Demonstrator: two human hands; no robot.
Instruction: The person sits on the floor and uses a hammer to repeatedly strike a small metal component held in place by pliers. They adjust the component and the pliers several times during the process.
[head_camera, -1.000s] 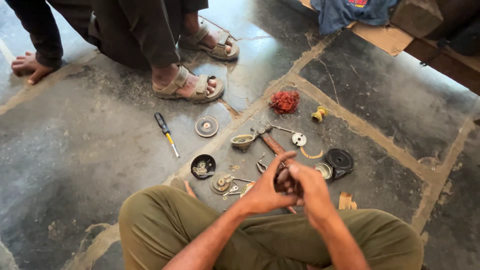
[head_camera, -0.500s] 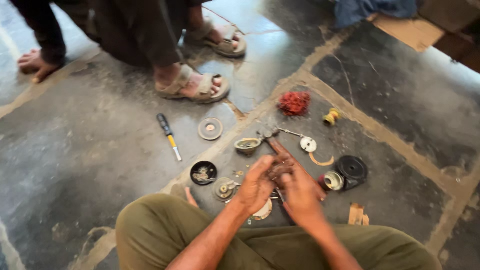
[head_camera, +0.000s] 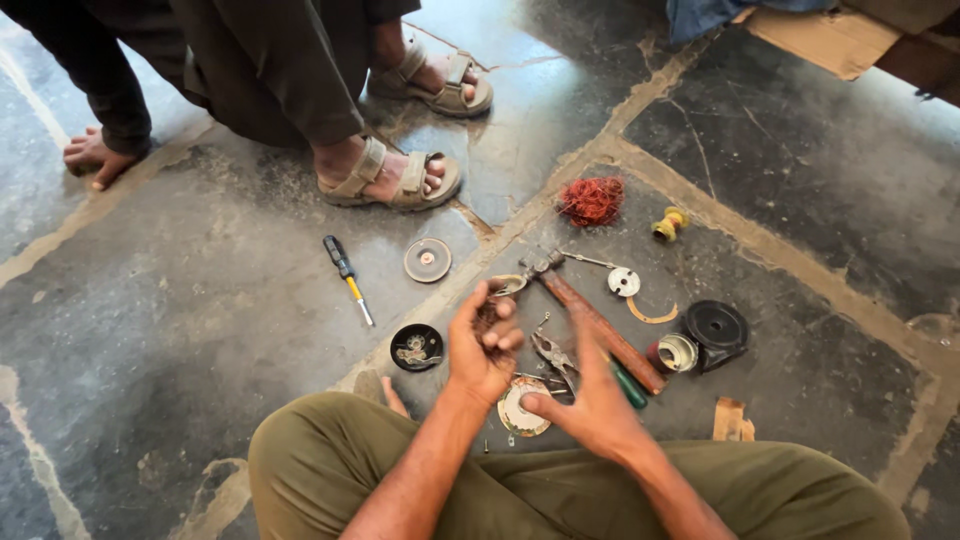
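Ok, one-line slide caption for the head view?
Seated person's left hand cups a small dark part while the right hand hovers above pliers and a hammer.

The hammer lies on the stone floor just beyond both hands — screwdriver and small dish to its left, wire tangle behind, round cap to its right.

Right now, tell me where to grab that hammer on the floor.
Grip the hammer by its brown wooden handle, around the middle. It lies flat and slanted, metal head toward the sandalled feet, the near end beside the right hand. Probably best to come from above with that hand, fingers across the shaft; pliers crowd its left side.
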